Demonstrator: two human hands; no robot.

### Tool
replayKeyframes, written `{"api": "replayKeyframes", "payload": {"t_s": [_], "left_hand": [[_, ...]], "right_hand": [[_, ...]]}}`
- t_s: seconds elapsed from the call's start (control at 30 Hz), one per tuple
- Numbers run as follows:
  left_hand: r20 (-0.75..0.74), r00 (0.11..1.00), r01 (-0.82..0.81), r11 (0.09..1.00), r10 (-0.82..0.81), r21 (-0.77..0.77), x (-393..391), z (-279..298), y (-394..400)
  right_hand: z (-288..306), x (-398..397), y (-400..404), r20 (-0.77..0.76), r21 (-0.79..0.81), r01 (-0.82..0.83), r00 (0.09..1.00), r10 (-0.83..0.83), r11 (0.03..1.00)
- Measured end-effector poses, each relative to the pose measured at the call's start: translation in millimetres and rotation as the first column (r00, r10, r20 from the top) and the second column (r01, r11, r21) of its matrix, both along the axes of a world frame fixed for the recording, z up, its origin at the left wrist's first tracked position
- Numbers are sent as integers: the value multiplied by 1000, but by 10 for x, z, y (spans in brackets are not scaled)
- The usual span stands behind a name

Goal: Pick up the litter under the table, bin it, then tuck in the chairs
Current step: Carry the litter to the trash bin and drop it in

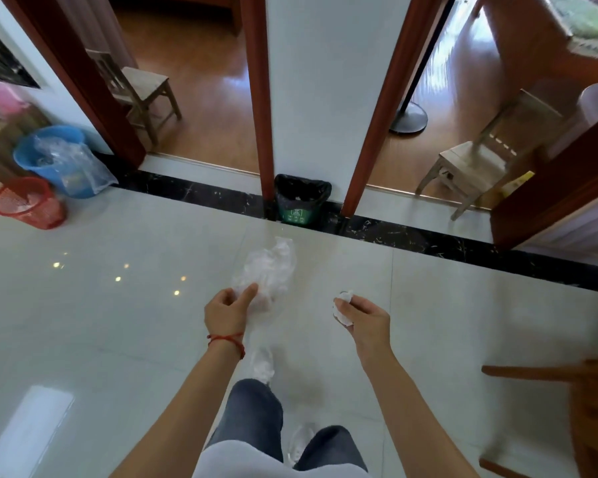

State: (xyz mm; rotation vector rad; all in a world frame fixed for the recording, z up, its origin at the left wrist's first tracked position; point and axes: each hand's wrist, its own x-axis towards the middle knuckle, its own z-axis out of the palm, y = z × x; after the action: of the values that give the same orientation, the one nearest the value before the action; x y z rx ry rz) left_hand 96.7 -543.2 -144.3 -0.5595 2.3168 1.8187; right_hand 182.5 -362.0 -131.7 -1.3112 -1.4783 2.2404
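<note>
Bin (299, 201) sits dead ahead, well apart from both hands. Left hand (227, 310) pinches plastic wrap (270, 267); right hand (365, 317) clamps tissue (342, 307).

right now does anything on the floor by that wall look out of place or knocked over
Yes: the red mesh basket by the blue bucket lies tipped on its side on the floor. The small green bin with a black liner stands upright between the door frames. No spill shows on the tiles.

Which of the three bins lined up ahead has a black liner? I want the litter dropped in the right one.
The small green bin against the white wall section between the two doorways. The red mesh basket has no black liner, and the blue bucket holds clear plastic.
</note>
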Motion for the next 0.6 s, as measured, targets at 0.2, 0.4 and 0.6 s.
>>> {"api": "replayKeyframes", "payload": {"t_s": [0.2,0.4,0.6], "left_hand": [[34,998,44,999,-45,17,-1123,-104,351],[29,997,67,998,-68,12,-2207,-40,622],[71,995,73,997,-73,-7,-2910,-105,912]], "right_hand": [[-89,-1039,320,2,16,48,999,-48,999],[-56,-1985,539,33,69,48,998,-50,997],[-94,-2661,815,95,61,47,994,-53,997]]}}
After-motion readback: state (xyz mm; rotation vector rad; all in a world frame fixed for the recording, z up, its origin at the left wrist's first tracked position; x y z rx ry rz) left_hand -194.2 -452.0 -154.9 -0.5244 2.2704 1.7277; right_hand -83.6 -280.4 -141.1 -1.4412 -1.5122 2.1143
